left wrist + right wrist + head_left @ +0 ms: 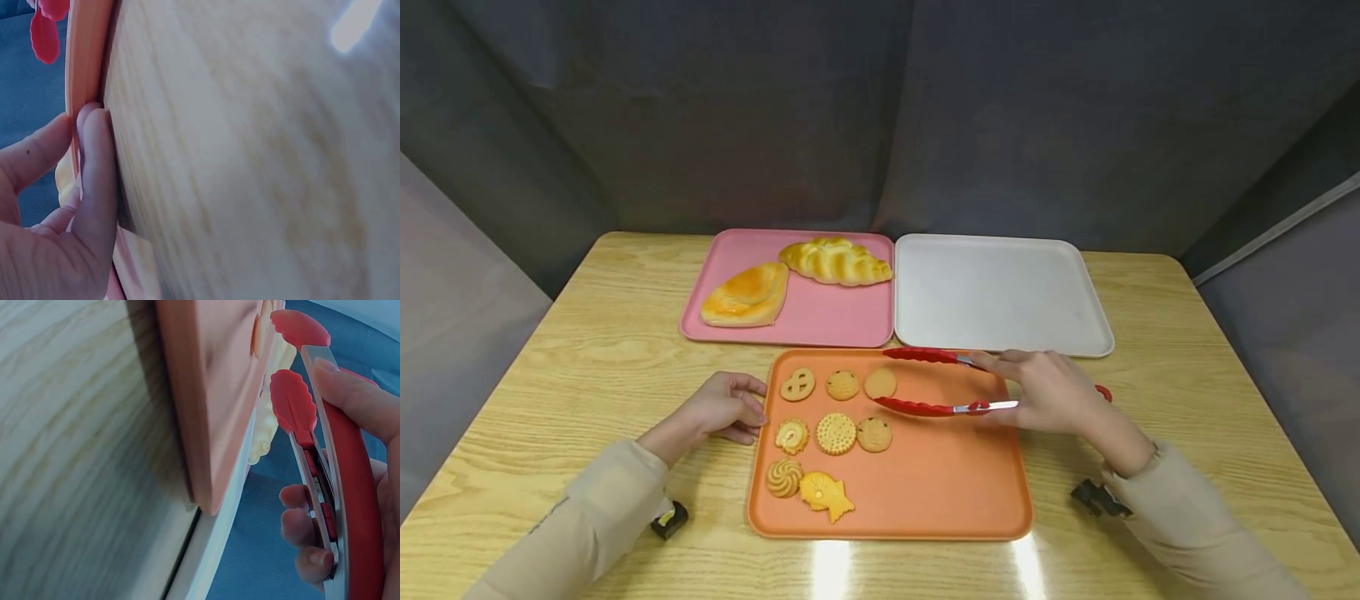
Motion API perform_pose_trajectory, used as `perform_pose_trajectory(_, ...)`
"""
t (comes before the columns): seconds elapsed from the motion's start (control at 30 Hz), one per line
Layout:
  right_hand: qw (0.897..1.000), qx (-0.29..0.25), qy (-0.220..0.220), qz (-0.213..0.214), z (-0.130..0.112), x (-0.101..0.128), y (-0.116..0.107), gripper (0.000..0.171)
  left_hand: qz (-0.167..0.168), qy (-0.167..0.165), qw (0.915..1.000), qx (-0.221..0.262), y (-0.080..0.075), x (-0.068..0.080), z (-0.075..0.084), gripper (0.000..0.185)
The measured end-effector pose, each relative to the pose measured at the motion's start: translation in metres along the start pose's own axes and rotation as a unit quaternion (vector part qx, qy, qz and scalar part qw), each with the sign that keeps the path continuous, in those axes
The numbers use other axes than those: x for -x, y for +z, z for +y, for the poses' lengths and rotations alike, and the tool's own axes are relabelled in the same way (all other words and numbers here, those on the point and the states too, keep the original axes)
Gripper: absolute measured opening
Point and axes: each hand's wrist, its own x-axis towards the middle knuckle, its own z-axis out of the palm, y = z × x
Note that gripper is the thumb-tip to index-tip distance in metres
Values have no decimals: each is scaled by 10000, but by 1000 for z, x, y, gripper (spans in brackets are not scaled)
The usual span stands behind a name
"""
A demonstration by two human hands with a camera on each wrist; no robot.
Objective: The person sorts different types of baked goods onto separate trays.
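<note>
Gripping red-tipped metal tongs (951,383), arms spread.

You have red-tipped tongs (940,383) over an orange tray (940,492) of golden-brown biscuits (836,433), a pink tray (827,312), a white tray (1000,292), a pale wood-grain counter (550,367).

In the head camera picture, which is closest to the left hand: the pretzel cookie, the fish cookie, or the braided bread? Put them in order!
From the left hand:
1. The pretzel cookie, just to its right at the orange tray's near-left corner of the cookie rows.
2. The fish cookie, lower down, toward the tray's front edge.
3. The braided bread, far back on the pink tray.
</note>
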Motion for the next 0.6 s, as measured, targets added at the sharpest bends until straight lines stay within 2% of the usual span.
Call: perform_pose_trajectory(0.6, 9997, -211, -121, 21, 7, -3, 22, 63, -39, 37, 10000, 9, 0, 0, -1, 45)
